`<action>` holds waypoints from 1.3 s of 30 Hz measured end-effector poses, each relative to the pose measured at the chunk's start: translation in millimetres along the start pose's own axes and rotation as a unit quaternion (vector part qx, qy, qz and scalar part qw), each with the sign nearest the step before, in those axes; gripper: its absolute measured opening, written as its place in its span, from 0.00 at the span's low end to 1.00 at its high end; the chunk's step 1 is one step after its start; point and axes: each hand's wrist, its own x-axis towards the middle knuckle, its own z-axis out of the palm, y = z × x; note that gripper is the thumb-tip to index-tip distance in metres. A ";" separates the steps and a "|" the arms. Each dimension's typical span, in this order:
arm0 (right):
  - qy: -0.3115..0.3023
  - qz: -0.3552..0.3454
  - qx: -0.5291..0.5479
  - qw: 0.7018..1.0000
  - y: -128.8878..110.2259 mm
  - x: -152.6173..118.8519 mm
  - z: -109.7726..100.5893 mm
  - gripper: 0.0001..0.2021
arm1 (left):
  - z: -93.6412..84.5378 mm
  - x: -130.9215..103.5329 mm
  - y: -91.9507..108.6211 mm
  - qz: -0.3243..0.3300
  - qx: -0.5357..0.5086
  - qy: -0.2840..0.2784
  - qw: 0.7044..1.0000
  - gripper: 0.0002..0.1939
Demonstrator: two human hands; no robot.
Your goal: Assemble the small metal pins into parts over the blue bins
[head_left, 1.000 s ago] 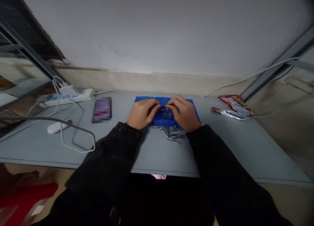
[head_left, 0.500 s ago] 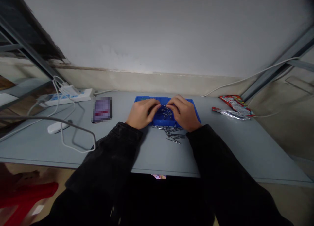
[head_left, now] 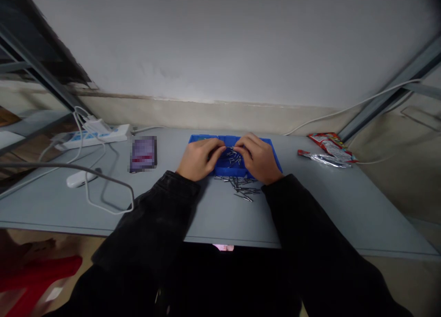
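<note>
A blue tray [head_left: 230,172] lies on the grey table [head_left: 220,220], with several small metal pieces [head_left: 234,159] in its middle part. My left hand [head_left: 200,160] is over the tray's left side, thumb and fingers pinched at something too small to make out. Over the right side, my right hand [head_left: 259,158] is closed in a pinch on a small metal piece whose tip shows between the two hands. Several more metal pins [head_left: 243,188] lie loose on the table just in front of the tray.
A white power strip [head_left: 119,133] with plugs and cables stands at the back left, near a blurred purple packet [head_left: 143,153]. A white device [head_left: 81,178] and looping cable lie left. Red snack wrappers [head_left: 332,147] lie at the right, by a metal frame.
</note>
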 end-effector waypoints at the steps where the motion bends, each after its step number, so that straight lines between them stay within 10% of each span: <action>1: 0.000 -0.001 0.000 1.000 0.0 0.1 0.0 0.11 | 0.0 0.0 0.1 0.000 0.000 0.001 1.000 0.12; 33: 0.005 0.020 -0.031 0.999 5.1 2.2 -0.9 0.11 | -8.4 -17.8 7.2 0.041 0.014 0.058 0.997 0.08; 39: 0.006 0.030 -0.021 0.999 3.5 2.8 -0.6 0.12 | -4.6 -51.2 10.8 0.069 0.023 -0.050 0.996 0.09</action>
